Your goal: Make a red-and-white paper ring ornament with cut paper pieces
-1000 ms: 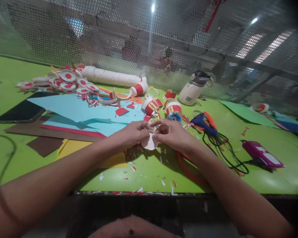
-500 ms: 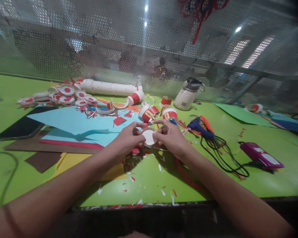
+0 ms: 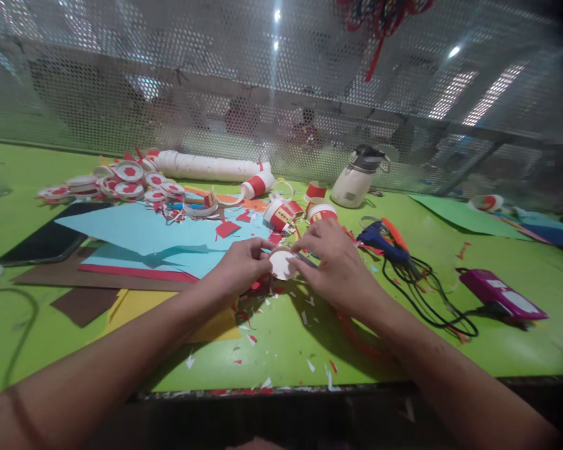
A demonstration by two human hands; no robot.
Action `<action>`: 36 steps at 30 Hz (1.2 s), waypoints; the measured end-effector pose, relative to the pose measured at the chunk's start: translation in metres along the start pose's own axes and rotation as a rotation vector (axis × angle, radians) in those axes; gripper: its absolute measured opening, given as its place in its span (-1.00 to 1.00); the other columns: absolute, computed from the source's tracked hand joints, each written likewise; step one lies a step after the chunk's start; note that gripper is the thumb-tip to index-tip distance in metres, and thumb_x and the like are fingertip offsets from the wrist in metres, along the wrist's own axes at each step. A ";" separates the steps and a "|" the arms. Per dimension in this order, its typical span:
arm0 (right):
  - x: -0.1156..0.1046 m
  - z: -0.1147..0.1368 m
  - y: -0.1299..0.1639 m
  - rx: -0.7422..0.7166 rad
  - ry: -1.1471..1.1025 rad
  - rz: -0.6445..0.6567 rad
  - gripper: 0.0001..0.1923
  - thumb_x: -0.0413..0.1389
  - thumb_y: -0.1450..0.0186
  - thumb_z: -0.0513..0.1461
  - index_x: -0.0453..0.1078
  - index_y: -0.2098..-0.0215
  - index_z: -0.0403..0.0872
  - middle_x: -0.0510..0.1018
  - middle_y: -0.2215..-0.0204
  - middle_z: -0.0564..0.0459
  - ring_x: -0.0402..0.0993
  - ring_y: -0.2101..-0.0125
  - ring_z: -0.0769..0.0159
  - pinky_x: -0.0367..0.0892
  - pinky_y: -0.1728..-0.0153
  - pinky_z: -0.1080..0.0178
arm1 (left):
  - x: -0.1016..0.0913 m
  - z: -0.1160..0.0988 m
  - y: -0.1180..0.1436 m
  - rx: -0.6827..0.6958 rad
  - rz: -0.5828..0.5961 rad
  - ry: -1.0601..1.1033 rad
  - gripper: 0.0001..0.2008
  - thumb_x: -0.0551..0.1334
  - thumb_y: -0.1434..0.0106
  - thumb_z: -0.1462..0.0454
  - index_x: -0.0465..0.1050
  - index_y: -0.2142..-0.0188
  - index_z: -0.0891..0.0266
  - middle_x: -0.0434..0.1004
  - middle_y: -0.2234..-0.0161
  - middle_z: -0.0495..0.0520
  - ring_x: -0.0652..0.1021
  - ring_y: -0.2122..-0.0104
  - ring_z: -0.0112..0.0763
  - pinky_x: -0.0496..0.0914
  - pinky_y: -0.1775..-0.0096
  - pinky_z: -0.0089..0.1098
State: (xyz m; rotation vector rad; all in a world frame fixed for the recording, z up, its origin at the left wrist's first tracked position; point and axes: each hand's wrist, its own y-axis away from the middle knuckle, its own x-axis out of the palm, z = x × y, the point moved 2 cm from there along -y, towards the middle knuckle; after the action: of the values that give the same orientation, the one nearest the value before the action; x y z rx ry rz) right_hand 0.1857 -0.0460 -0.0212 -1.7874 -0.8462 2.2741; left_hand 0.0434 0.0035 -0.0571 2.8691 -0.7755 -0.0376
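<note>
A white round paper cup bottom (image 3: pixel 282 264) with a low rim is held over the table's front middle. My left hand (image 3: pixel 248 265) pinches its left edge between thumb and fingers. At its right edge are the thumb and bent fingers of my right hand (image 3: pixel 335 265), gripping the rim. Just beyond my hands lie red and white paper cups (image 3: pixel 278 214), some cut. Blue paper sheets (image 3: pixel 136 231) lie to the left of my left hand, with red scraps (image 3: pixel 228 229) on them. Small red and white clippings (image 3: pixel 310 365) are scattered below my hands.
Cut cup bottoms with red centres (image 3: pixel 129 172) are heaped at the back left. Behind are a long stack of white cups (image 3: pixel 211 167) and a white jug (image 3: pixel 354 181). A black phone (image 3: pixel 47 240), a corded blue-and-orange tool (image 3: pixel 389 240) and a purple box (image 3: pixel 500 294) lie on the table.
My right hand has turned and its fingers have lifted somewhat around the rim. The cup bottom remains between both hands, tilted slightly differently. The view has shifted a little.
</note>
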 end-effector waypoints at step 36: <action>0.010 0.014 -0.001 -0.153 0.285 0.323 -0.84 0.06 -0.19 -0.33 0.43 0.53 -0.12 0.44 0.51 -0.02 0.27 0.44 0.27 -0.02 0.50 0.23 | 0.001 0.010 -0.002 -0.082 0.018 0.101 -0.81 0.22 0.04 0.42 0.49 0.36 0.38 0.40 0.64 0.01 0.35 0.67 -0.56 0.23 0.59 -0.50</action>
State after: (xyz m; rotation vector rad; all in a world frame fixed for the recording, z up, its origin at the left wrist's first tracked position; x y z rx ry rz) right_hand 0.1693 -0.0453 -0.0275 -2.3999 -0.7417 2.0920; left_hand 0.0443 0.0028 -0.0677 2.7624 -0.7623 0.0759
